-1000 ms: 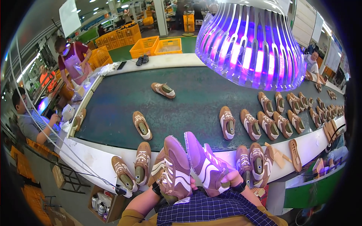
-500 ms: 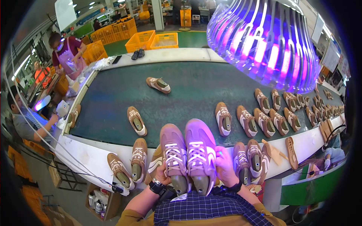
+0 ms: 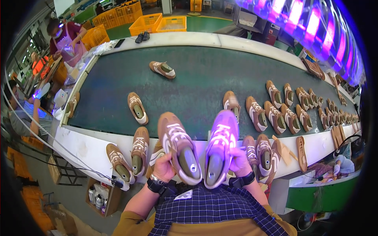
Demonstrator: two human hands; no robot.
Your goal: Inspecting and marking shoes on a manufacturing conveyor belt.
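Swung apart at the toes, two lasted lace-up sneakers (image 3: pixel 178 142) sit with left hand (image 3: pixel 164 167) and right hand (image 3: pixel 239 162) fingers curled firmly round their outer sides, best kept level

The held tan lace-up shoes with white stripes (image 3: pixel 173 133) look matt and suede-like, the olive-green foot-shaped lasts (image 3: pixel 187 157) inside smooth, plastic-looking; the dark-green table surface (image 3: pixel 189 88) is scuffed and dull, the ribbed transparent lampshade (image 3: pixel 315 29) glossy plastic, the navy white-checked apron (image 3: pixel 208 210) woven cloth

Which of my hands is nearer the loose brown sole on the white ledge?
Right. Your right hand, holding a shoe, is left of the sole; your left hand, holding another shoe, is farther left.
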